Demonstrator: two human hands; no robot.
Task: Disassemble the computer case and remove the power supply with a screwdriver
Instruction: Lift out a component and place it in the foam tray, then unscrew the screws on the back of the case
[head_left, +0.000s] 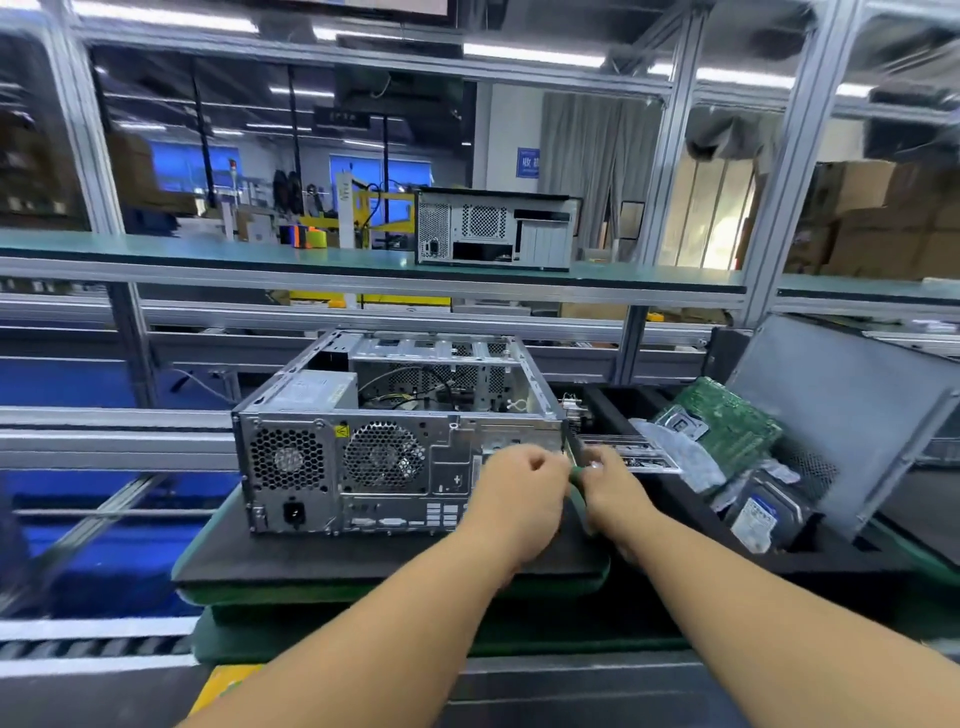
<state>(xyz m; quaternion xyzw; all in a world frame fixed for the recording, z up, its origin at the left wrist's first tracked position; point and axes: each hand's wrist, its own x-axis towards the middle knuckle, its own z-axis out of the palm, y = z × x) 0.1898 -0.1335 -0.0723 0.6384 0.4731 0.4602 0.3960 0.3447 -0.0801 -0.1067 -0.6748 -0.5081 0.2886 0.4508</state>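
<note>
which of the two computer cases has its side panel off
The near computer case on the black mat by both hands: its open top shows cables and the power supply. The far case on the green shelf looks closed.

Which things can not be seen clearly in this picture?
Head view only:
- Green tool: mostly hidden between the hands, left hand, right hand; its tip cannot be seen.
- Screws on the case: too small.
- Power supply: label blurred.
- Tray contents: partly covered by the leaning panel.
</note>
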